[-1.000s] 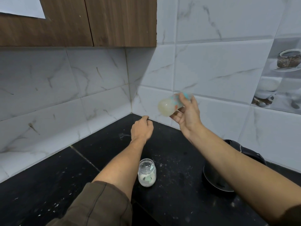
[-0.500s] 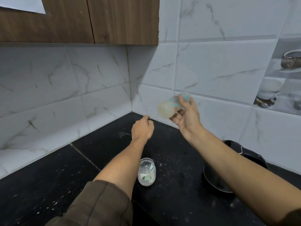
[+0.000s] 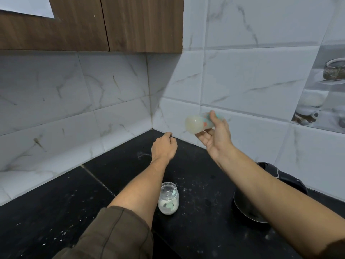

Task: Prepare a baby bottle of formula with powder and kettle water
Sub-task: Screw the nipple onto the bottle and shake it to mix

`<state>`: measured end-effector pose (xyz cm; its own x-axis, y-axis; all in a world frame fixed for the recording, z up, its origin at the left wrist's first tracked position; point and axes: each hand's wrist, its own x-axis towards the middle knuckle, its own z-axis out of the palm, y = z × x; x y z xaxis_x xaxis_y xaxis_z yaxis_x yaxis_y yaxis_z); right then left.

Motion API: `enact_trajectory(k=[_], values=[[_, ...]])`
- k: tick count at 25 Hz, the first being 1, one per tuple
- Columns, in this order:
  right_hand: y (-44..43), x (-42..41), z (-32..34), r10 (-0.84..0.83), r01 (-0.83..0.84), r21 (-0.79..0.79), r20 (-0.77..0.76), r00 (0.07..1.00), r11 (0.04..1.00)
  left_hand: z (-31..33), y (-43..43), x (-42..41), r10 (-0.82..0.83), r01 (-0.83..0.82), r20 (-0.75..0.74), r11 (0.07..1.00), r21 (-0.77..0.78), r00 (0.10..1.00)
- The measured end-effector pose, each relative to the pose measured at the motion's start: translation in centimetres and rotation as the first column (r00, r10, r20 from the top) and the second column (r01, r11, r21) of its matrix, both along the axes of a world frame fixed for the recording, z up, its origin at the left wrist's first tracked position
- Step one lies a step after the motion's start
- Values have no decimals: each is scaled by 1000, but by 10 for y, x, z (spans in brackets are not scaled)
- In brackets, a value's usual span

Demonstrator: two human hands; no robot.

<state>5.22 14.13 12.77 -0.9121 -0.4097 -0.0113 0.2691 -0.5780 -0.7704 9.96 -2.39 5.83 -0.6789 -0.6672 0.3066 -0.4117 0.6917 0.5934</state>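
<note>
My right hand (image 3: 217,136) holds a baby bottle (image 3: 198,122) sideways in the air near the wall corner, its milky base towards me; the bottle is blurred. Thumb and fingers wrap around its middle. My left hand (image 3: 164,146) hovers over the black counter (image 3: 65,208) as a loose fist with nothing visible in it. A small glass jar (image 3: 168,198) with white powder and a pale green scoop inside stands open on the counter beside my left forearm. A black kettle (image 3: 265,193) sits at the right, partly hidden by my right arm.
White marble-look tiled walls meet in a corner behind my hands. Brown wooden cabinets (image 3: 93,25) hang above on the left. Specks of spilled powder dot the counter around the jar.
The bottle in my right hand has shifted slightly and stays blurred, as in a shaking motion. My left hand and the jar have stayed in place.
</note>
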Motion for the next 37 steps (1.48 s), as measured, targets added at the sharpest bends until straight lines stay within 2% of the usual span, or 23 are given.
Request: enact_trajectory(k=[2,4,6,8,10,12,14,17,19,21,24,26,28,30,31,32,34,36,37], values=[[0,-4,0,-50,51,-27,51,997,998,-1,-2,0,2,-2,-5,1000,6,1000],[4,5,0,91,-78,126,-98,991,989,-3,-5,-2,-7,7,-3,1000,-6,1000],[10,15,0,287,-206,298,-262,921,932,-4,-5,-2,-18,19,20,999,-34,1000],[12,14,2,300,-199,318,-313,901,927,-3,-5,-1,-22,23,25,999,-36,999],[11,9,5,160,-104,221,-255,954,970,-3,-4,-1,-18,18,6,1000,-21,1000],[10,1,7,-4,10,76,-82,997,997,-2,-3,0,-8,8,-7,1000,-13,1000],[10,-4,8,-26,27,54,-12,1000,998,-2,-4,0,-5,5,-10,1000,-11,1000],[15,6,7,269,-206,297,-191,944,932,-5,-6,-1,-9,9,7,1000,-21,1000],[17,10,4,384,-267,387,-266,884,883,-5,-7,-2,-17,17,17,999,-29,1000],[16,8,5,296,-210,309,-266,917,928,-4,-7,-3,-20,20,7,999,-25,1000],[11,1,11,33,-28,86,-58,998,996,-4,-6,-1,-4,4,-5,1000,-24,1000],[9,-3,11,-7,6,58,8,1000,998,-4,-6,1,2,-2,-6,1000,-25,1000],[11,5,12,144,-123,186,-104,984,975,-4,-6,-1,-8,8,4,1000,-26,1000],[15,15,12,370,-267,369,-243,897,890,-4,-7,-4,-21,22,23,999,-27,1000],[16,17,11,417,-283,413,-281,865,865,-3,-7,-4,-24,25,32,999,-29,999],[17,17,11,412,-276,409,-294,863,870,-3,-7,-4,-26,27,35,999,-35,999],[14,12,10,267,-195,276,-254,930,941,-3,-6,-4,-28,29,18,999,-37,999],[9,3,13,51,-46,83,-63,997,996,-3,-3,-1,-18,18,-5,999,-30,1000],[6,-2,13,-24,23,13,33,999,1000,-3,-2,1,-10,10,-9,1000,-27,1000]])
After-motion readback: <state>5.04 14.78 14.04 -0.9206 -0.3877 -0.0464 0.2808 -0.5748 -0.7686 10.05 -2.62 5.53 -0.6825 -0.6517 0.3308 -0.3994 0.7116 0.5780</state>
